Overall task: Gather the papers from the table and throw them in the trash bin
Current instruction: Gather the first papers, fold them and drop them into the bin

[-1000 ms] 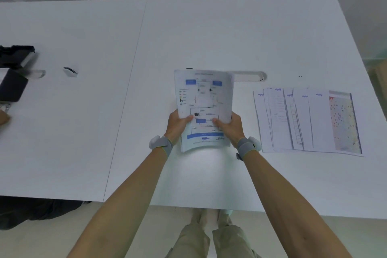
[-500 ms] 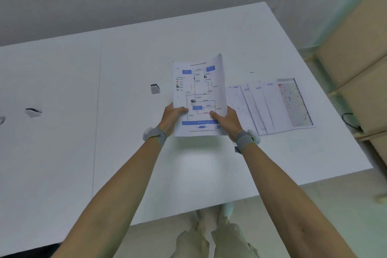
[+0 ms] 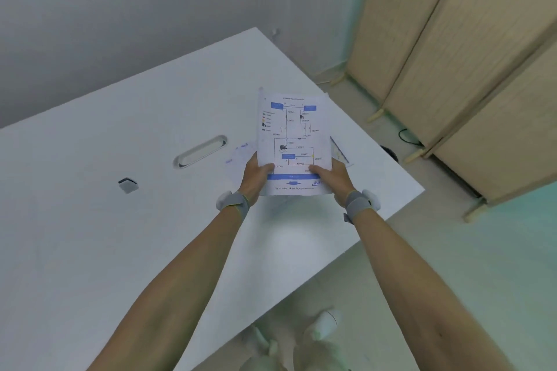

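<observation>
I hold a stack of papers upright above the white table; its top sheet shows a blue and black diagram. My left hand grips the stack's lower left edge and my right hand grips its lower right edge. More papers lie fanned flat on the table behind the held stack, mostly hidden; one corner shows to the right. No trash bin is in view.
An oval cable slot and a small grey block sit on the table to the left. Beige folding panels stand at the right. A black cable lies on the floor beside them. The table's corner is close right.
The view has swung right, bringing the beige panels and floor into sight. The held stack now covers most of the fanned papers on the table. Both hands keep their grip.
</observation>
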### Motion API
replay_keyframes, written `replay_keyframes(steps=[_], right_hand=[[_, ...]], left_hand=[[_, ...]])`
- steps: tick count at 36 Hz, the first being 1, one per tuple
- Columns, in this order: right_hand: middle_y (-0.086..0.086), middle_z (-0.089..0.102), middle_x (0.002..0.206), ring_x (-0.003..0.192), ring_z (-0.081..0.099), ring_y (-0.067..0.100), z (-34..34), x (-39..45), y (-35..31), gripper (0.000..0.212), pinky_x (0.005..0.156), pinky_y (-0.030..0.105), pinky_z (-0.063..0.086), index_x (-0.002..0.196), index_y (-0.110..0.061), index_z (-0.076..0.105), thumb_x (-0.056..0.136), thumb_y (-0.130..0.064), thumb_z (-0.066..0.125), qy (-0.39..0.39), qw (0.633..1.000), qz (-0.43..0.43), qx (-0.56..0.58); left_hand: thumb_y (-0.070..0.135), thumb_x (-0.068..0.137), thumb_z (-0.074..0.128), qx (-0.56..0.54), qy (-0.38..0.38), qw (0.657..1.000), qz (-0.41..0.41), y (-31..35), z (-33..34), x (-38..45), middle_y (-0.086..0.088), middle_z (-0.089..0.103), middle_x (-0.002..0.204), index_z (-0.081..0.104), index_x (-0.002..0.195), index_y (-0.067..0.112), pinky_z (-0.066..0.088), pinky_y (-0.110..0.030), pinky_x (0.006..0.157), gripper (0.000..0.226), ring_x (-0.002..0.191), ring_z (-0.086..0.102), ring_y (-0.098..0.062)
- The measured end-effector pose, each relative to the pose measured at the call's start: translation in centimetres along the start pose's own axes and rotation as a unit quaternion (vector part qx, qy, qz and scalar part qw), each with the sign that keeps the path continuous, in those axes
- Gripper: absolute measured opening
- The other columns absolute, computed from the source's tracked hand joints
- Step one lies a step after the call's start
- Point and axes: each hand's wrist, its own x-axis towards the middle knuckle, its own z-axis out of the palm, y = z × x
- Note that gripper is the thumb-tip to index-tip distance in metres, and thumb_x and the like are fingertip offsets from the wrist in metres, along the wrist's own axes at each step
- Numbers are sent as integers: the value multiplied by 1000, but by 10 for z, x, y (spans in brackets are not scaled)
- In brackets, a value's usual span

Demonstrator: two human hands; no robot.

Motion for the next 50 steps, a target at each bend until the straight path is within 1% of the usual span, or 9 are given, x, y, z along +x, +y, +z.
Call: replay_keyframes(steps=[11, 13, 20, 24, 29, 33, 39, 45, 50], right_hand=[[10, 68, 134, 118, 66, 32, -159, 25, 18, 39, 105, 47, 54, 135, -11, 62, 97, -6, 60, 87, 996, -21, -27], [9, 68, 133, 117, 66, 31, -193, 29, 23, 37, 104, 46, 54, 134, -11, 62, 97, -6, 59, 111, 993, -21, -22], [-4, 67, 108, 83, 65, 10, -267, 37, 35, 30, 59, 8, 45, 118, -23, 64, 96, -4, 56, 162, 987, -15, -14], [-1, 69, 109, 96, 68, 23, -314, 52, 44, 33, 81, 29, 56, 124, -19, 65, 95, -5, 57, 178, 984, 4, -2], [4, 72, 117, 98, 68, 24, -358, 73, 52, 32, 86, 33, 56, 124, -18, 66, 95, -7, 58, 186, 982, 18, -2], [7, 71, 126, 108, 70, 29, -397, 104, 52, 33, 96, 41, 59, 129, -15, 65, 96, -9, 59, 188, 981, 33, -7], [9, 71, 130, 111, 71, 30, -443, 144, 41, 33, 96, 40, 58, 131, -12, 66, 97, -14, 61, 188, 981, 45, -30], [8, 71, 131, 112, 71, 29, -488, 187, 26, 35, 96, 38, 58, 133, -11, 66, 98, -14, 61, 177, 982, 45, -37], [8, 71, 129, 109, 69, 28, -519, 216, 15, 32, 95, 38, 58, 129, -13, 66, 98, -10, 59, 168, 985, 25, -25]], left_hand=[[3, 101, 47, 5, -68, 998, 9, 48, 170, 19, -11, 63, 141, 50, 146, 13, 53, -33, 86, 46, 105, 65, -25], [1, 99, 46, 7, -81, 997, 2, 56, 208, 22, -12, 62, 142, 49, 146, 11, 55, -41, 96, 48, 113, 63, -30], [-3, 97, 46, 61, -119, 991, 13, 77, 287, 29, -13, 61, 144, 50, 145, 9, 49, -41, 99, 49, 122, 59, -35], [-1, 98, 47, 81, -138, 987, 11, 89, 337, 40, -12, 62, 142, 52, 143, 11, 49, -50, 110, 47, 126, 60, -39], [0, 97, 49, 81, -143, 986, 2, 102, 382, 59, -13, 63, 141, 53, 141, 7, 49, -53, 112, 45, 126, 60, -41], [-2, 96, 49, 53, -150, 987, -1, 115, 424, 79, -13, 64, 139, 55, 133, 10, 53, -38, 90, 39, 109, 62, -32], [0, 94, 51, 41, -145, 988, -26, 136, 469, 109, -12, 65, 140, 55, 132, 12, 53, -49, 105, 40, 122, 64, -38], [-1, 93, 54, 42, -138, 989, -39, 165, 508, 143, -14, 67, 139, 61, 135, 2, 55, -34, 87, 42, 115, 65, -34], [-4, 92, 53, 49, -127, 990, -35, 189, 538, 163, -14, 66, 140, 62, 135, 4, 53, -42, 96, 44, 116, 63, -35]])
